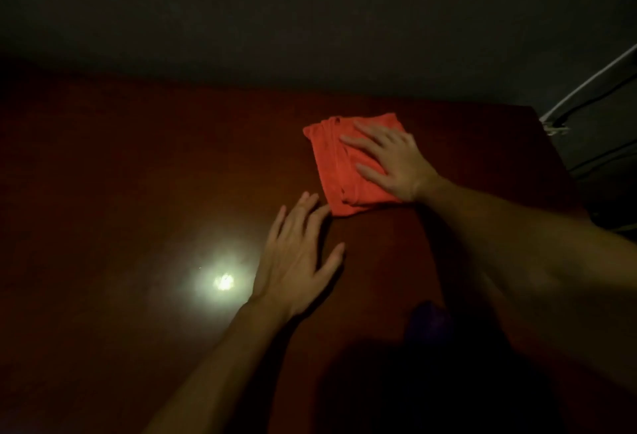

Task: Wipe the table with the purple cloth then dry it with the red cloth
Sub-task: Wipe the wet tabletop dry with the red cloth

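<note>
A folded red cloth [336,164] lies on the dark brown table [138,175], right of its middle. My right hand [393,161] presses flat on the cloth with fingers spread. Just below and left of it, my left hand [296,257] rests flat on the bare wood, fingers apart, its fingertips almost touching the cloth's near corner. A dim purple cloth [429,316] shows faintly near the front edge, beneath my right forearm, mostly lost in shadow.
A bright lamp reflection [224,282] glares on the tabletop left of my left hand. White and dark cables [586,88] hang beyond the table's right edge. A dark wall stands behind the table. The room is very dim.
</note>
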